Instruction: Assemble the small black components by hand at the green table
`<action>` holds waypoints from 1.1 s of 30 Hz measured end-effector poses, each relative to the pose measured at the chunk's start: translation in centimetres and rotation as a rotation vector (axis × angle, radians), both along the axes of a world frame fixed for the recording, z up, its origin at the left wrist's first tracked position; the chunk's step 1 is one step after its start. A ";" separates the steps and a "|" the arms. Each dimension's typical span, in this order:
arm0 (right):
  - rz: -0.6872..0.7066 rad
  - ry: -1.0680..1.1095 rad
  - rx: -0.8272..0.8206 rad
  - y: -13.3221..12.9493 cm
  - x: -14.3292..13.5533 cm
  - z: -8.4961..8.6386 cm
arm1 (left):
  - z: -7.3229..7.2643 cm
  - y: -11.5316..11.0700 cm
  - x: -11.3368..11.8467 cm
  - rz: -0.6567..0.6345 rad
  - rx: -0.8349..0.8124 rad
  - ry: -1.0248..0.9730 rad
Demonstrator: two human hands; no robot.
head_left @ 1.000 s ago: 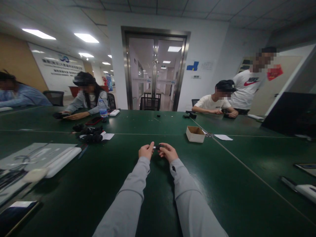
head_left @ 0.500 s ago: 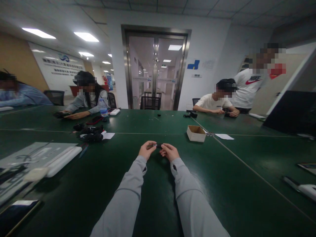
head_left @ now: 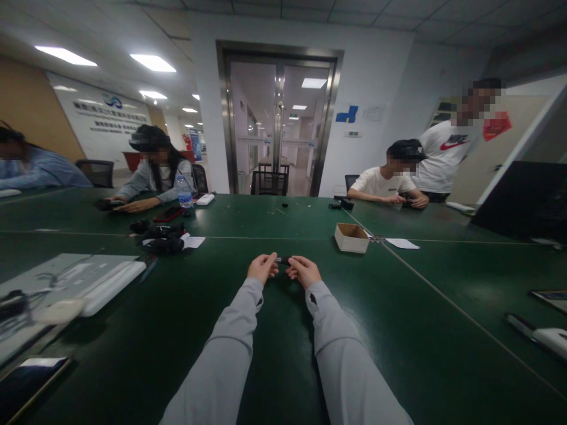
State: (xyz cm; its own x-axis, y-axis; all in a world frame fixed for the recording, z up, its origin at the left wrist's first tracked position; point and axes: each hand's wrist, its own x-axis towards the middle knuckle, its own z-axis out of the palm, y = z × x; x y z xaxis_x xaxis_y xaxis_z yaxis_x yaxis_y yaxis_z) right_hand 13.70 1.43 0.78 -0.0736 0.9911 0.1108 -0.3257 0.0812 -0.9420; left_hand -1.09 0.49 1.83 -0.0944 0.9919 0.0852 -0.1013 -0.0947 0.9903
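Over the green table point(head_left: 283, 330), a small black stick-shaped piece with a silvery left end point(head_left: 282, 260) lies level between my two hands. My left hand point(head_left: 262, 268) pinches the silvery end between thumb and fingertips. At the black end, my right hand point(head_left: 305, 271) has thumb and forefinger closed on it, its other fingers curled below. The fingers cover both ends of the piece, and it is too small for me to tell its exact kind.
An open cardboard box point(head_left: 352, 239) stands ahead to the right, near white paper point(head_left: 402, 243). Black gear point(head_left: 163, 239), a water bottle point(head_left: 185, 192) and a grey-white panel with cables point(head_left: 110, 283) are on the left. A phone point(head_left: 33, 383) lies front left. Several people sit or stand across the table.
My left fingertips have shifted slightly on the piece, and more of its silvery end shows. The right hand stays almost where it was.
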 end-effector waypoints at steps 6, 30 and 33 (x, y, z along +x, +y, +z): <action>-0.008 0.016 -0.007 0.0 0.0 0.0 | 0.4 -0.4 0.1 -0.066 0.081 -0.024; -0.004 -0.008 -0.010 -0.1 0.0 0.1 | 0.1 -0.1 0.3 -0.030 0.095 0.018; 0.003 -0.003 -0.010 -0.1 0.0 0.0 | 0.4 -0.3 0.3 -0.032 0.014 0.012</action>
State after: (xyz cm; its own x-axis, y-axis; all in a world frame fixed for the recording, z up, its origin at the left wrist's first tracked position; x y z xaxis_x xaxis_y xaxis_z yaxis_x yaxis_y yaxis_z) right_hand 13.66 1.36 0.82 -0.0770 0.9919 0.1010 -0.3229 0.0710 -0.9438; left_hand -0.75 0.24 2.20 -0.0614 0.9931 0.1002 -0.0922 -0.1056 0.9901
